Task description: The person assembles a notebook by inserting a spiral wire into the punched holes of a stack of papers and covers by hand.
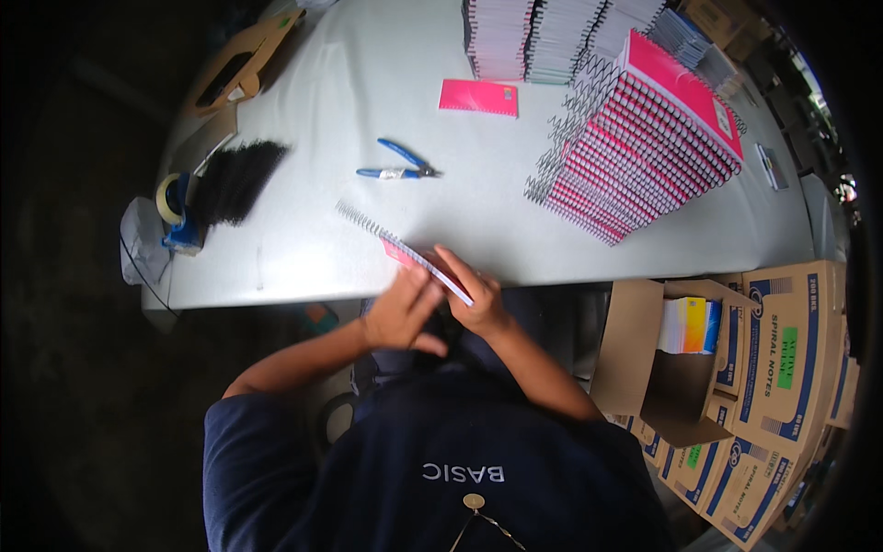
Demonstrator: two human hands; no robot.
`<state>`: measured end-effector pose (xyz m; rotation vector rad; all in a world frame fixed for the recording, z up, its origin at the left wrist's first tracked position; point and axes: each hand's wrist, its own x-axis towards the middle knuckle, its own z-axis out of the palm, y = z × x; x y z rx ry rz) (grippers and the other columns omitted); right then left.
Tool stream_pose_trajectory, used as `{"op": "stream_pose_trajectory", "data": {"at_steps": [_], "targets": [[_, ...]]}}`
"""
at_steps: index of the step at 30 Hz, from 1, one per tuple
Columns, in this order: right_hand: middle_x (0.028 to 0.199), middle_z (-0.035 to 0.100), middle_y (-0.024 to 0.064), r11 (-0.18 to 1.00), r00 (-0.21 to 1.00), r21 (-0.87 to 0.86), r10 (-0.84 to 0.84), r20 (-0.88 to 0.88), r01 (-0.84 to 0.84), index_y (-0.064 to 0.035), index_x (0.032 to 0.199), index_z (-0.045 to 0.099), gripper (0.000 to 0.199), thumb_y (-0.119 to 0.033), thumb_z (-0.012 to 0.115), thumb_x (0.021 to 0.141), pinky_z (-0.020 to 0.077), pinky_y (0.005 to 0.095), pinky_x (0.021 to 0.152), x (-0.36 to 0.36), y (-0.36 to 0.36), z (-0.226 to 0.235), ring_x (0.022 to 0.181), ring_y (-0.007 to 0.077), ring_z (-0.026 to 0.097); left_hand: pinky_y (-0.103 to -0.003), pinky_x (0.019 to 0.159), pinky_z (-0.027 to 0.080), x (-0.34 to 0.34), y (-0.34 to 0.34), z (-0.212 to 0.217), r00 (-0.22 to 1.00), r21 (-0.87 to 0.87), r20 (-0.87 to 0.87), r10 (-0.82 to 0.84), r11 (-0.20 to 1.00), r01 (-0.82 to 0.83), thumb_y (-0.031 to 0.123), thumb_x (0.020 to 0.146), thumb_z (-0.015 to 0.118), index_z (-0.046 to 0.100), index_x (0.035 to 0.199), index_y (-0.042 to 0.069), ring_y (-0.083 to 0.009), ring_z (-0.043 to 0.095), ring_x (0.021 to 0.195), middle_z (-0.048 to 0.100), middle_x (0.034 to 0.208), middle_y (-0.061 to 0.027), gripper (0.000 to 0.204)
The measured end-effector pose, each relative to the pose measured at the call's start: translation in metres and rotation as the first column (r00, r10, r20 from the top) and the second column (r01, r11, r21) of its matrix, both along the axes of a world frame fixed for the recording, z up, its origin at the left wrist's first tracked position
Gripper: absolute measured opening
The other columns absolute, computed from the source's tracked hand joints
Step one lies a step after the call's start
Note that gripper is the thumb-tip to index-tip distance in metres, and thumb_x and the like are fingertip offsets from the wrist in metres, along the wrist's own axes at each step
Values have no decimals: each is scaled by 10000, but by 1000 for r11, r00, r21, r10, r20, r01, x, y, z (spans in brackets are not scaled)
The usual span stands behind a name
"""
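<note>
A small pink-covered spiral notebook (428, 262) is held on edge, tilted, just over the table's near edge. Its wire coil (359, 217) sticks out well past the upper left end of the pages. My right hand (474, 299) grips the notebook from the right, fingers along its far side. On the near side is my left hand (403, 308), slightly blurred, with thumb and fingers apart; its fingertips are at the pink cover, and whether they press on it I cannot tell. Beyond the coil lie blue-handled cutting pliers (400, 166), their handles spread. A flat pink cover (478, 97) rests farther back.
Stacked pink spiral notebooks (644, 138) with protruding coils stand at the right. Behind are white page stacks (501, 41). Black coils (241, 179) and a blue tape dispenser (179, 212) are at the left. An open carton (630, 354) and closed cartons (782, 359) stand right of me.
</note>
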<state>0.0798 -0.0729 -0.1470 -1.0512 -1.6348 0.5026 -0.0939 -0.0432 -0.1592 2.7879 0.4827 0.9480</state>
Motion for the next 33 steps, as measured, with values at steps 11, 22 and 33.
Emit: {"op": "stream_pose_trajectory", "data": {"at_steps": [11,22,33], "targets": [[1191,580,162,993,995,66,95,-8,-95,-10,1244,495,471,-20,607,787,518,380,801,0,10,1,970,330,623,-674,973,219,-7,1,-5,993,207,-80,-89,973,103,771,705,445,451,1247,-25,-512,329,1223,382,1263,-306,963],[1013,645,137,954,917,-194,146,-372,-230,-105,1422,213,730,-144,646,835,509,339,807,9,10,-3,890,226,654,-544,904,322,24,-7,30,986,107,6,168,980,-167,497,784,614,455,1286,41,-418,449,1134,473,1231,-200,696],[983,637,175,953,952,-254,90,-292,-168,-80,1357,267,667,37,581,779,495,353,770,16,20,1,920,282,646,-402,886,344,56,31,108,953,-1,-282,114,993,-119,158,701,720,635,885,142,-163,581,858,618,835,25,204]]}}
